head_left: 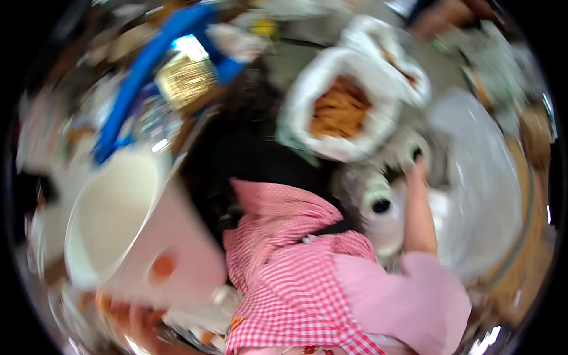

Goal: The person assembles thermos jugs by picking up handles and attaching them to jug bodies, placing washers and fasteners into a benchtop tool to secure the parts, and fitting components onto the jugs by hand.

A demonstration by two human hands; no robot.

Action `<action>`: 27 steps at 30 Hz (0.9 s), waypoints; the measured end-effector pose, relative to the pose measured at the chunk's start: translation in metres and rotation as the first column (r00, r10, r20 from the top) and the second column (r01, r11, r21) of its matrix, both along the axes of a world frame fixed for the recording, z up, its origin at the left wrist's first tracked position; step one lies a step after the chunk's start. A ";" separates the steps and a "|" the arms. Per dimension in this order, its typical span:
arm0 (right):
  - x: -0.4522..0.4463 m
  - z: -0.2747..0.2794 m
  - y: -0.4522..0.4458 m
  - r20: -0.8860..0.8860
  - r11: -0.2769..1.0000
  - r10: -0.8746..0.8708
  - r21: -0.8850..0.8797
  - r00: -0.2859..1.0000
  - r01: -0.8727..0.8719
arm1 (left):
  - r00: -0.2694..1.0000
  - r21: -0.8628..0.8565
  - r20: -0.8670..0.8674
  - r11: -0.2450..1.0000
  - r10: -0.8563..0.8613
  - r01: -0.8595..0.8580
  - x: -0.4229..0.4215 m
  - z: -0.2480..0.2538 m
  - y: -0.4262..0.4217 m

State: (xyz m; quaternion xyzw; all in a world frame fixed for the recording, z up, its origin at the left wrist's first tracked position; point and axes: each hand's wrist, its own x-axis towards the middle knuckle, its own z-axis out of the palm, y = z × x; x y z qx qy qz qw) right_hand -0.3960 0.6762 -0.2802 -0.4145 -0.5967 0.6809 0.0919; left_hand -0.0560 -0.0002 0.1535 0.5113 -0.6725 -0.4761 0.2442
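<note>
Head view, motion-blurred. White bucket (183, 236) tilted directly above left hand (139, 322), its weight perhaps borne from below, leaving the mouth unobstructed; cannot tell whether fingers clasp it. Right hand (418, 168) extended near a pale, dark-tipped item (377, 189); its grip cannot be told. Beyond that hand, a white sack (299, 97), rim spread, probably to expose orange-brown contents (340, 109).

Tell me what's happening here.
The person's left hand is by the underside of a tilted white bucket, apparently holding it up. The right hand is out in front, near some pale containers; blur hides whether it grips anything. Beyond, an open white bag holds orange-brown pieces.
</note>
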 end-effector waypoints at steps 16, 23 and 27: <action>-0.036 0.050 -0.124 0.247 0.924 0.283 0.191 0.927 -0.333 | 0.874 -0.110 -0.024 0.870 -0.485 0.480 -0.012 -0.079 0.062; -0.020 0.088 -0.111 0.306 0.879 0.212 0.356 0.928 -0.318 | 0.861 -0.103 -0.001 0.856 -0.509 0.506 -0.022 -0.090 0.059; -0.006 0.108 -0.106 0.325 0.853 0.138 0.441 0.936 -0.279 | 0.844 -0.061 0.030 0.842 -0.536 0.536 -0.029 -0.093 0.052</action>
